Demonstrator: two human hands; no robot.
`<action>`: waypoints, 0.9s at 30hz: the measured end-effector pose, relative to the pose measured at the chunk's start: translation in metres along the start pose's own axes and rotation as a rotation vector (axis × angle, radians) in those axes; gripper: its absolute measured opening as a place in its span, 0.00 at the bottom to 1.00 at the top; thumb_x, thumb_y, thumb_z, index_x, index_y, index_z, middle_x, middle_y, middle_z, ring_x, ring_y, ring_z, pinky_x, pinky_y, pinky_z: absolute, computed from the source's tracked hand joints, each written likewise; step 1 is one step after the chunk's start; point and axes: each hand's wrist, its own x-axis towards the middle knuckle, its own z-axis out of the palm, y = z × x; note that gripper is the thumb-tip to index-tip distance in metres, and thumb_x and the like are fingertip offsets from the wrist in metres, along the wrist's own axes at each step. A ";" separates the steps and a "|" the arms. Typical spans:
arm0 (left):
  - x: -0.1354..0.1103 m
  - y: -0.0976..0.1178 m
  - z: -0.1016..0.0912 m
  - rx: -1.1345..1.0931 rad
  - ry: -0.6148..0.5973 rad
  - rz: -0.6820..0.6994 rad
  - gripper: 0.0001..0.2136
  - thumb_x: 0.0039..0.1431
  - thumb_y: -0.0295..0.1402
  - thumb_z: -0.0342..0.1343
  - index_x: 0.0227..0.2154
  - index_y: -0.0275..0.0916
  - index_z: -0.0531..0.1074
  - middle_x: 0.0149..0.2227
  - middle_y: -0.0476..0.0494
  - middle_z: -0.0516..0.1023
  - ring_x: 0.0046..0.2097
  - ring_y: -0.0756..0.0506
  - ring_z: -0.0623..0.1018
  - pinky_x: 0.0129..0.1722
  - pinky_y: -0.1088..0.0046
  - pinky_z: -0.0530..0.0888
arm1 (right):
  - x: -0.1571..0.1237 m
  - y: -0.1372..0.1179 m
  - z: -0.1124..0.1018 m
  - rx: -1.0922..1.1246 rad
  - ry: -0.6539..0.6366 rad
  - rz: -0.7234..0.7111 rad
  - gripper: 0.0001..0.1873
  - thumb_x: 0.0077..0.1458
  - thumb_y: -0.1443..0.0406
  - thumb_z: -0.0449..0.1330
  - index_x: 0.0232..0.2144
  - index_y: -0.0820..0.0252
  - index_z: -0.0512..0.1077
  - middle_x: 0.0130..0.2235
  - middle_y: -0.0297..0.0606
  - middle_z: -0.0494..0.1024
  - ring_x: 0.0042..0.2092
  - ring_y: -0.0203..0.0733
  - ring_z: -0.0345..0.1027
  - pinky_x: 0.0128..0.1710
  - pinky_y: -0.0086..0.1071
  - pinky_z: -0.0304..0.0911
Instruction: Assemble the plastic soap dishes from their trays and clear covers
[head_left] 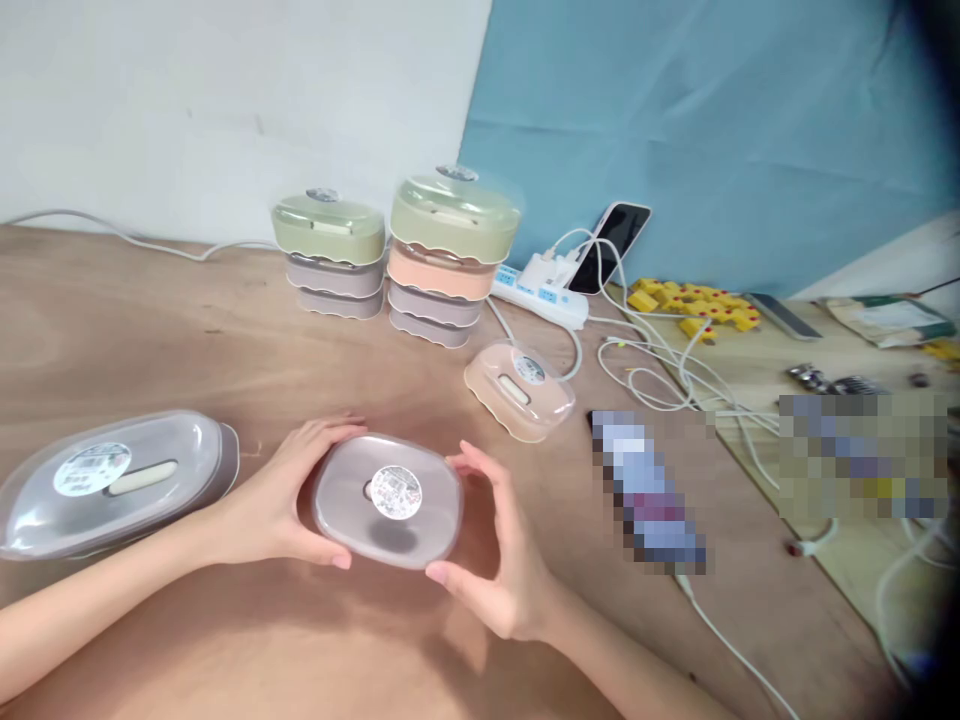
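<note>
A small grey plastic box with a clear lid and a round printed sticker is held above the wooden table, its top facing me. Round its left end curves my left hand, thumb at the near edge and fingers at the far side. My right hand grips the opposite end, with its thumb on the near corner and fingertips at the far corner. The underside of the box is hidden. To the left lies a larger-looking grey box, also with a clear lid and sticker.
Two stacks stand behind: a green-topped shorter stack and a taller green, peach and grey stack. A peach box sits right of them. Further right are a power strip, white cables, a leaning phone and a blurred-out phone.
</note>
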 end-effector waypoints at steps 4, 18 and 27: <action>-0.001 -0.002 0.001 0.077 0.018 0.014 0.46 0.38 0.57 0.66 0.59 0.50 0.54 0.62 0.37 0.58 0.63 0.27 0.57 0.59 0.45 0.58 | 0.000 0.001 0.000 -0.025 -0.013 0.005 0.44 0.47 0.65 0.63 0.62 0.52 0.45 0.55 0.45 0.61 0.57 0.53 0.59 0.58 0.49 0.57; 0.001 0.009 0.007 0.186 0.077 -0.009 0.43 0.35 0.55 0.66 0.55 0.45 0.59 0.55 0.34 0.67 0.57 0.26 0.65 0.54 0.43 0.61 | 0.008 0.005 -0.009 -0.090 -0.157 -0.038 0.38 0.53 0.58 0.60 0.62 0.53 0.50 0.59 0.46 0.57 0.62 0.52 0.53 0.61 0.48 0.53; -0.007 0.018 -0.008 -0.171 0.099 -0.125 0.53 0.38 0.49 0.66 0.63 0.40 0.43 0.65 0.28 0.54 0.65 0.31 0.56 0.60 0.49 0.59 | 0.008 0.013 -0.003 -0.120 -0.193 -0.053 0.51 0.48 0.48 0.64 0.65 0.58 0.42 0.66 0.49 0.49 0.67 0.52 0.45 0.66 0.48 0.44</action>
